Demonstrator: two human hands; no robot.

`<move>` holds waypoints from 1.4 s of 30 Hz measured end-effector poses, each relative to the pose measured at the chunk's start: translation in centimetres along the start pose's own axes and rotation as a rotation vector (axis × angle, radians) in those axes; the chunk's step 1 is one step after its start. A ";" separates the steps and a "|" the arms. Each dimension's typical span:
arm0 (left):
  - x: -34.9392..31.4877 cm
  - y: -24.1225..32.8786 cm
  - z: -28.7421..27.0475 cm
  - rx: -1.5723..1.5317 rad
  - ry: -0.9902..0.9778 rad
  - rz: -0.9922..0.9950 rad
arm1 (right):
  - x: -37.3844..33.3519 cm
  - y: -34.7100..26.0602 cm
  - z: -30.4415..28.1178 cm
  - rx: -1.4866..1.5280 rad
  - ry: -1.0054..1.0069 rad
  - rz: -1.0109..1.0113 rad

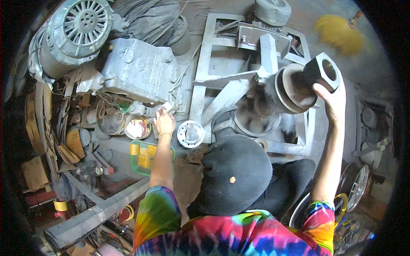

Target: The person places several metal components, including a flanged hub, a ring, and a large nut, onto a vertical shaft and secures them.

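Observation:
My right hand [333,102] is wrapped around a thick hexagonal metal nut [314,70] with a round bore. The thumb lies along its near side; the other fingers are mostly hidden. The nut meets a dark grooved wheel [285,87] on the machine; whether it is fixed there or only pressed against it, I cannot tell. On the left, my left hand [163,123] has its fingers closed on a small white block [167,106]. A thin cable runs close by it, over the grey cast housing [141,68]. A silver flanged disc [191,134] lies between my arms.
A grey steel frame [198,96] with a motor [273,12] stands ahead. Near my left forearm are a green basket [136,164] holding yellow blocks and an open tin [137,127]. Another motor [85,25] stands far left, a yellow broom [339,34] far right.

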State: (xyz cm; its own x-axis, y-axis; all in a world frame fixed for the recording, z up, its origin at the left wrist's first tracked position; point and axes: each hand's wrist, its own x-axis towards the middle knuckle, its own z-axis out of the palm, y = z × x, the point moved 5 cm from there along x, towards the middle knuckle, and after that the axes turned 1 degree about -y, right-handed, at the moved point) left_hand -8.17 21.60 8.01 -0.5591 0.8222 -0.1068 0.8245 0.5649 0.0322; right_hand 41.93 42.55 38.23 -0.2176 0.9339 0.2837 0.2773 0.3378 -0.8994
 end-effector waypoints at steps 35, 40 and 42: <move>-1.0 0.5 -0.7 0.007 0.075 0.015 | -0.5 0.1 1.4 0.014 0.007 -0.030; -0.7 -0.3 -0.1 0.028 0.065 0.024 | -0.6 -0.3 1.7 0.070 -0.010 -0.032; -0.6 -0.4 0.2 0.024 0.069 0.022 | -0.6 -0.2 1.6 0.064 -0.014 -0.040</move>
State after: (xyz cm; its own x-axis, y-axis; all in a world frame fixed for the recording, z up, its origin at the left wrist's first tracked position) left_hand -8.19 20.87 7.86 -0.5446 0.8378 -0.0372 0.8382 0.5453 0.0099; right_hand 40.51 41.73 37.66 -0.2408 0.9179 0.3154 0.2076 0.3662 -0.9071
